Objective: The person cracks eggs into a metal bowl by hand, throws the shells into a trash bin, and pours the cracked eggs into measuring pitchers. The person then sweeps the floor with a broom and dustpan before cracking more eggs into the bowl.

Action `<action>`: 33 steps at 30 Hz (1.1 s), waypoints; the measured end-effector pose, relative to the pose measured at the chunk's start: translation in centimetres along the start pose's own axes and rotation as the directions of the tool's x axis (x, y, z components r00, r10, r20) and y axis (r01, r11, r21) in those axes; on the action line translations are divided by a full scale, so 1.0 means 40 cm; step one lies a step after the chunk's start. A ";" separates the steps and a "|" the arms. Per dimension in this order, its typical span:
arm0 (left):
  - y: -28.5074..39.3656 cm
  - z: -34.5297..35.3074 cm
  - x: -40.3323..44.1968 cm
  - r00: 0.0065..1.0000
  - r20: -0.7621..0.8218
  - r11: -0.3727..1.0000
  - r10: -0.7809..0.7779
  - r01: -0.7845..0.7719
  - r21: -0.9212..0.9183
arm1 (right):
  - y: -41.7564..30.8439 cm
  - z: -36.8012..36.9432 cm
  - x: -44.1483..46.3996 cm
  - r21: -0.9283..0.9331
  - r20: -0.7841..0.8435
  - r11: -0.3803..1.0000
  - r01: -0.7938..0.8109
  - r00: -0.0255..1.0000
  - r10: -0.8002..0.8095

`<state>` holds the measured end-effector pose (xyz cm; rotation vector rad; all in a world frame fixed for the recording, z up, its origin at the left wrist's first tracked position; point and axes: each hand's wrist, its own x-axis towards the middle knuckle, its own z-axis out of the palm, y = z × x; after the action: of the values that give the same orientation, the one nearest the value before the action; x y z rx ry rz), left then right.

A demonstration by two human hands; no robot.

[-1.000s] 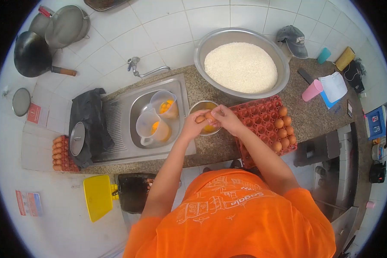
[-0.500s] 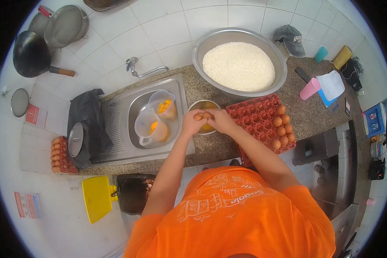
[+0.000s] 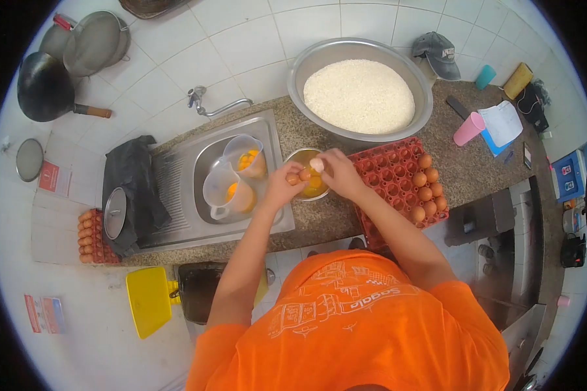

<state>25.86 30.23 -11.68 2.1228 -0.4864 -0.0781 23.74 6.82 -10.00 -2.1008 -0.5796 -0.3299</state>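
Observation:
My left hand (image 3: 284, 187) is closed around two rounded brown pieces at the left side of a metal bowl (image 3: 298, 155). One looks like an egg (image 3: 293, 178), the other like part of an eggshell (image 3: 304, 174); I cannot tell for certain. Over the bowl's right side, my right hand (image 3: 343, 176) pinches an eggshell half (image 3: 317, 165), its pale inside showing. Yellow yolk (image 3: 315, 182) lies in the bowl below the fingers. To the right is a red egg tray (image 3: 386, 174), with several brown eggs (image 3: 425, 193) along its right side.
Two plastic jugs (image 3: 216, 190) containing yolks stand in the sink (image 3: 205, 148). A large basin (image 3: 296, 81) of white grains sits behind the tray. Farther right are a pink cup (image 3: 469, 129) and papers (image 3: 502, 124). Below the counter is a dark bin (image 3: 199, 296) with a yellow lid (image 3: 147, 300).
My hands, together over the bowl before, have moved apart. The right has drawn an eggshell half away to the right, and yolk shows more clearly in the bowl.

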 end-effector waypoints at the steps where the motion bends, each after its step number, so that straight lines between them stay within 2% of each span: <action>1: -0.002 0.013 0.000 0.999 -0.037 0.986 -0.010 0.004 -0.164 | -0.011 0.005 0.002 0.133 -0.018 0.977 -0.168 0.985 0.172; 2: -0.003 0.029 -0.001 0.999 -0.036 0.986 -0.011 0.005 -0.164 | -0.024 0.009 0.002 0.263 -0.012 0.908 -0.326 0.940 0.341; 4: 0.026 0.047 -0.001 0.999 -0.042 0.860 0.013 -0.032 -0.510 | -0.045 0.024 -0.013 0.275 -0.005 0.903 -0.329 0.939 0.344; 5: 0.036 0.040 -0.013 0.999 -0.043 0.859 0.014 -0.034 -0.510 | -0.054 0.026 -0.018 0.286 0.001 0.900 -0.329 0.939 0.343; 6: 0.073 0.017 -0.041 0.985 0.038 0.783 -0.165 0.155 -0.602 | -0.060 0.021 -0.023 0.286 0.002 0.901 -0.327 0.940 0.341; 7: 0.090 0.000 -0.075 0.934 0.137 0.664 -0.330 0.332 -0.670 | -0.065 0.007 -0.030 0.248 -0.036 0.948 -0.199 0.976 0.214; 8: 0.075 -0.010 -0.116 0.932 0.114 0.610 -0.344 0.314 -0.728 | -0.070 -0.011 -0.039 0.208 -0.066 0.976 -0.067 0.994 0.083; 10: 0.038 -0.053 -0.239 0.916 0.032 0.471 -0.401 0.236 -0.850 | -0.092 -0.105 -0.065 0.051 -0.141 0.991 -0.120 0.982 0.126; 11: 0.022 -0.084 -0.321 0.894 -0.026 0.385 -0.447 0.166 -0.908 | -0.067 -0.157 -0.087 -0.159 -0.206 0.974 -0.163 0.970 0.129; 12: 0.019 -0.127 -0.415 0.840 -0.085 0.393 -0.536 0.160 -0.905 | -0.032 -0.217 -0.110 -0.360 -0.269 0.910 -0.208 0.957 0.112; 13: -0.003 -0.157 -0.512 0.797 -0.185 0.348 -0.576 0.034 -0.937 | -0.010 -0.282 -0.137 -0.557 -0.352 0.788 -0.262 0.934 0.062; 14: -0.066 -0.184 -0.630 0.714 -0.280 0.389 -0.642 -0.012 -0.921 | 0.002 -0.336 -0.165 -0.665 -0.409 0.604 -0.439 0.891 0.196; 15: -0.092 -0.216 -0.739 0.653 -0.334 0.419 -0.680 -0.029 -0.908 | 0.040 -0.370 -0.196 -0.675 -0.502 0.448 -0.586 0.810 0.302; 16: -0.111 -0.227 -0.823 0.500 -0.403 0.408 -0.766 -0.104 -0.907 | 0.068 -0.399 -0.218 -0.695 -0.519 0.252 -0.674 0.712 0.473; 17: -0.141 -0.227 -0.921 0.354 -0.470 0.467 -0.808 -0.099 -0.879 | 0.087 -0.424 -0.231 -0.712 -0.484 0.202 -0.672 0.679 0.552; 18: -0.223 -0.221 -1.043 0.116 -0.494 0.505 -0.862 0.103 -0.857 | 0.111 -0.442 -0.232 -0.718 -0.473 0.212 -0.663 0.688 0.550; 19: -0.318 -0.201 -1.179 -0.117 -0.488 0.448 -0.865 0.260 -0.856 | 0.136 -0.456 -0.227 -0.713 -0.425 0.238 -0.660 0.676 0.602; 20: -0.396 -0.179 -1.277 -0.276 -0.486 0.493 -0.829 0.047 -0.869 | 0.165 -0.468 -0.226 -0.701 -0.378 0.263 -0.663 0.658 0.651; 21: -0.377 -0.189 -1.268 -0.327 -0.556 0.530 -0.764 0.173 -0.830 | 0.219 -0.478 -0.243 -0.703 -0.374 0.332 -0.629 0.725 0.579; 22: -0.349 -0.186 -1.242 -0.365 -0.622 0.548 -0.693 0.294 -0.783 | 0.218 -0.478 -0.228 -0.701 -0.377 0.336 -0.629 0.727 0.574; 24: -0.287 -0.209 -1.046 -0.232 -0.598 0.588 -0.767 0.117 -0.800 | 0.194 -0.495 -0.195 -0.637 -0.350 0.307 -0.707 0.620 0.703; 25: -0.290 -0.233 -0.944 -0.096 -0.700 0.675 -0.708 0.202 -0.710 | 0.184 -0.498 -0.184 -0.643 -0.340 0.315 -0.698 0.629 0.699; 26: -0.206 -0.268 -0.794 0.060 -0.696 0.696 -0.715 0.152 -0.702 | 0.174 -0.498 -0.175 -0.647 -0.360 0.278 -0.710 0.606 0.709; 27: -0.236 -0.308 -0.709 0.264 -0.677 0.727 -0.687 0.235 -0.645 | 0.169 -0.494 -0.167 -0.649 -0.381 0.242 -0.721 0.584 0.717; 28: -0.195 -0.341 -0.574 0.419 -0.670 0.784 -0.613 0.213 -0.584 | 0.167 -0.490 -0.162 -0.655 -0.373 0.254 -0.712 0.597 0.711; 29: -0.152 -0.379 -0.420 0.582 -0.664 0.872 -0.470 0.188 -0.453 | 0.167 -0.488 -0.161 -0.613 -0.420 0.267 -0.744 0.593 0.687; 30: -0.107 -0.419 -0.288 0.709 -0.664 0.972 -0.236 0.167 -0.167 | 0.167 -0.490 -0.162 -0.569 -0.468 0.280 -0.773 0.584 0.663; 31: -0.040 -0.455 -0.162 0.779 -0.627 0.989 -0.027 0.112 0.097 | 0.166 -0.495 -0.163 -0.572 -0.465 0.291 -0.767 0.595 0.655; 33: -0.016 -0.532 0.057 0.869 -0.475 0.926 -0.137 0.283 0.250 | 0.164 -0.505 -0.173 -0.486 -0.503 0.420 -0.766 0.639 0.582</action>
<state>33.21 46.42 0.22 2.4013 0.0211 0.3866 20.94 -15.04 -6.42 -2.7049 0.7285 -0.3477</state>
